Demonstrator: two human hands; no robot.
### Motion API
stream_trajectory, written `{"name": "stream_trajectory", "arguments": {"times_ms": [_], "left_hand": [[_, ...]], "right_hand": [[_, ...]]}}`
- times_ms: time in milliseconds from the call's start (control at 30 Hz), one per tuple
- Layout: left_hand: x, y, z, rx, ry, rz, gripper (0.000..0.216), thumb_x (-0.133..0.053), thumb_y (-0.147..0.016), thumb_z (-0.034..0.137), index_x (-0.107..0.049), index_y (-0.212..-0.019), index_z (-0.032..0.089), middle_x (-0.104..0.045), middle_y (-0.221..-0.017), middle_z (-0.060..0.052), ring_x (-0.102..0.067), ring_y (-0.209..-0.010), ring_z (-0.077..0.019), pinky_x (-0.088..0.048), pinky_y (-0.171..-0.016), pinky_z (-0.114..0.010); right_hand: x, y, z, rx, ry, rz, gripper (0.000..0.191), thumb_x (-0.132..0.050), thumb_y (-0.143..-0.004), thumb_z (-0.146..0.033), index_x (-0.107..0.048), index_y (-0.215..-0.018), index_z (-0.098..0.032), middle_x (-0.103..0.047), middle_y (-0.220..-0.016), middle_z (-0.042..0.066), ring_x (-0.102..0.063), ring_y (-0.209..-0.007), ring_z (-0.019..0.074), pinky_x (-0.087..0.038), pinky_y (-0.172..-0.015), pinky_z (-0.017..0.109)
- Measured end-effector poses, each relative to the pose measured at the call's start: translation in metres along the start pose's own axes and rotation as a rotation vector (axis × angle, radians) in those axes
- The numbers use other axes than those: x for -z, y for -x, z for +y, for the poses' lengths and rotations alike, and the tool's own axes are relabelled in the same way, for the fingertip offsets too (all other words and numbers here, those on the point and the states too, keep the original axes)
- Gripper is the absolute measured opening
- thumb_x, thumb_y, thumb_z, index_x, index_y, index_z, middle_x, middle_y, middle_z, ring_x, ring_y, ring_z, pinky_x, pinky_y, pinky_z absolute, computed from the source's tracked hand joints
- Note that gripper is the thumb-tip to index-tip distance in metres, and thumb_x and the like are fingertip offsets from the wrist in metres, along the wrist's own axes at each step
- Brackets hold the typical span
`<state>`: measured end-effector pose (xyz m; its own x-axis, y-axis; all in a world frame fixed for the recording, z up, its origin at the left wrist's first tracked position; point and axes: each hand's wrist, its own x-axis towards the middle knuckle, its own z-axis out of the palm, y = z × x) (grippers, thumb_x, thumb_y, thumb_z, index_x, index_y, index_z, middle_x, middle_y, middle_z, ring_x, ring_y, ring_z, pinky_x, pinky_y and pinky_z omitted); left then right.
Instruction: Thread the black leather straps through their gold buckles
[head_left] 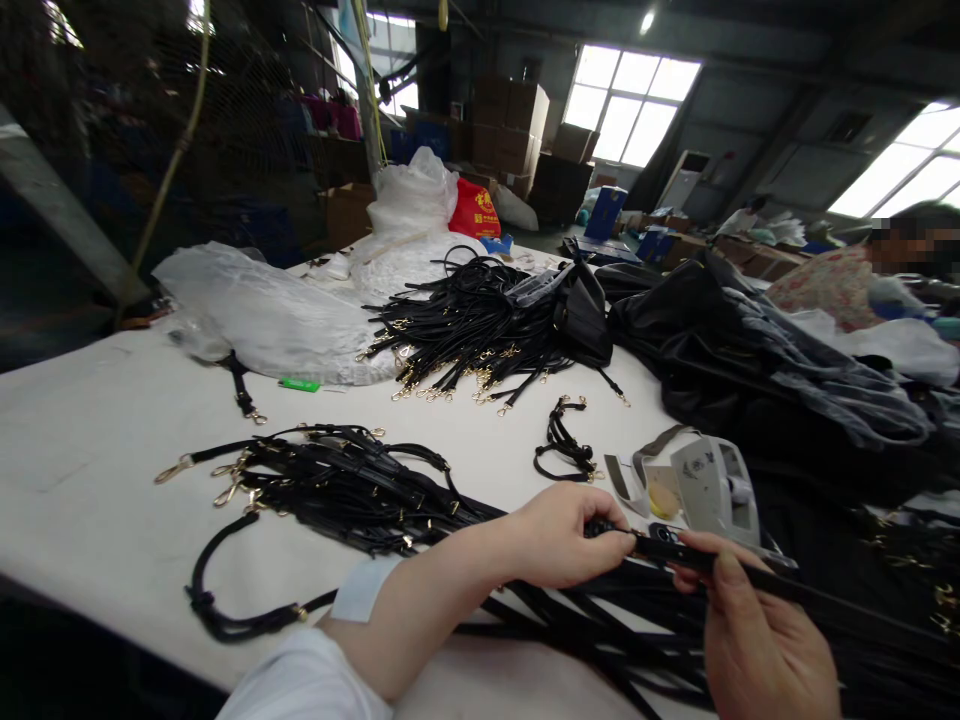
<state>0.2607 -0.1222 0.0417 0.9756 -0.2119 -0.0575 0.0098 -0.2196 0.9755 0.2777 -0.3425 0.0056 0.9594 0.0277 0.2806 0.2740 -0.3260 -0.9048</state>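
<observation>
My left hand (564, 535) is closed in a pinch on the end of a black strap (757, 575) low in the middle of the view. My right hand (757, 630) grips the same strap a little further right, thumb on top. The strap runs off to the right over a heap of black straps (600, 630) lying under both hands on the white table (82, 440).
A bundle of black straps with gold clips (337, 485) lies left of my hands, another pile (472, 325) further back. Clear plastic bags (262, 310), black bags (720, 340), a grey tape dispenser (716, 490) and a green lighter (299, 384) are around. Another person sits far right.
</observation>
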Motion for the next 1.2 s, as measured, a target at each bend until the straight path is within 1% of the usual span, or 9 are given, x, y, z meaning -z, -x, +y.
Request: {"name": "stream_trajectory", "arguments": {"times_ms": [100, 200, 300, 500, 633, 767, 933, 1067, 1200], "left_hand": [[-0.003, 0.000, -0.001, 0.016, 0.007, 0.017, 0.023, -0.060, -0.081, 0.028, -0.074, -0.088, 0.011, -0.052, -0.062, 0.004, -0.043, -0.057, -0.0083, -0.035, -0.056, -0.021], [-0.008, -0.001, -0.004, 0.005, 0.008, 0.002, 0.025, -0.059, -0.080, 0.029, -0.075, -0.089, 0.011, -0.054, -0.063, 0.003, -0.045, -0.059, -0.0090, -0.036, -0.058, -0.021], [-0.011, -0.002, -0.008, -0.007, -0.005, -0.024, 0.027, -0.059, -0.080, 0.031, -0.076, -0.089, 0.012, -0.057, -0.065, 0.002, -0.047, -0.062, -0.0101, -0.037, -0.057, -0.021], [-0.013, -0.002, -0.008, -0.005, 0.025, 0.019, 0.025, -0.060, -0.079, 0.030, -0.074, -0.086, 0.011, -0.054, -0.062, 0.004, -0.043, -0.057, -0.0084, -0.034, -0.054, -0.021], [-0.011, -0.003, -0.006, 0.029, 0.057, -0.007, 0.020, -0.061, -0.079, 0.027, -0.071, -0.086, 0.011, -0.051, -0.062, 0.005, -0.042, -0.058, -0.0088, -0.034, -0.055, -0.022], [-0.009, -0.004, -0.003, 0.048, 0.241, -0.050, 0.014, -0.060, -0.081, 0.025, -0.066, -0.083, 0.012, -0.053, -0.067, 0.004, -0.045, -0.064, -0.0096, -0.035, -0.061, -0.022], [-0.010, -0.004, -0.001, 0.115, 0.468, -0.115, 0.015, -0.051, -0.087, 0.024, -0.056, -0.076, 0.015, -0.041, -0.054, 0.007, -0.031, -0.048, -0.0073, -0.021, -0.047, -0.023], [-0.009, -0.006, -0.001, 0.129, 0.539, -0.123, 0.013, -0.046, -0.083, 0.016, -0.059, -0.079, 0.015, -0.040, -0.050, 0.007, -0.029, -0.045, -0.0076, -0.019, -0.044, -0.023], [-0.008, -0.006, -0.002, 0.176, 0.514, -0.121, 0.022, -0.042, -0.073, 0.008, -0.061, -0.083, 0.014, -0.044, -0.050, 0.006, -0.034, -0.045, -0.0076, -0.023, -0.044, -0.021]], "right_hand": [[-0.002, 0.000, -0.003, 0.009, 0.004, 0.001, 0.036, -0.059, -0.094, -0.049, -0.075, -0.101, -0.018, -0.075, -0.092, 0.009, -0.068, -0.080, 0.0249, -0.054, -0.071, 0.034], [-0.005, -0.001, -0.009, 0.025, 0.018, -0.033, 0.031, -0.067, -0.089, -0.048, -0.075, -0.098, -0.020, -0.073, -0.084, 0.005, -0.067, -0.073, 0.0204, -0.056, -0.067, 0.029], [-0.007, -0.003, -0.012, 0.037, 0.051, -0.066, 0.029, -0.072, -0.085, -0.047, -0.074, -0.096, -0.021, -0.075, -0.087, 0.004, -0.068, -0.072, 0.0183, -0.057, -0.066, 0.025], [-0.008, -0.004, -0.009, 0.027, 0.142, -0.023, 0.036, -0.067, -0.086, -0.054, -0.076, -0.095, -0.020, -0.077, -0.095, 0.008, -0.072, -0.088, 0.0235, -0.059, -0.065, 0.024], [-0.007, -0.003, -0.008, 0.015, 0.139, -0.009, 0.034, -0.068, -0.087, -0.052, -0.075, -0.098, -0.021, -0.077, -0.096, 0.006, -0.071, -0.083, 0.0204, -0.059, -0.067, 0.023], [-0.008, -0.002, -0.013, 0.030, 0.109, 0.041, 0.032, -0.070, -0.086, -0.051, -0.074, -0.095, -0.021, -0.075, -0.090, 0.004, -0.068, -0.075, 0.0162, -0.056, -0.064, 0.020], [-0.007, -0.003, -0.015, 0.063, 0.067, 0.040, 0.028, -0.071, -0.086, -0.048, -0.074, -0.093, -0.021, -0.074, -0.088, 0.002, -0.067, -0.071, 0.0136, -0.056, -0.065, 0.019], [-0.006, -0.003, -0.011, 0.037, 0.057, 0.041, 0.029, -0.071, -0.086, -0.048, -0.074, -0.095, -0.021, -0.074, -0.089, 0.002, -0.066, -0.073, 0.0136, -0.056, -0.065, 0.018], [-0.005, -0.003, -0.006, 0.039, 0.040, 0.038, 0.028, -0.071, -0.087, -0.047, -0.074, -0.097, -0.021, -0.074, -0.092, 0.002, -0.066, -0.075, 0.0129, -0.055, -0.067, 0.016]]}}
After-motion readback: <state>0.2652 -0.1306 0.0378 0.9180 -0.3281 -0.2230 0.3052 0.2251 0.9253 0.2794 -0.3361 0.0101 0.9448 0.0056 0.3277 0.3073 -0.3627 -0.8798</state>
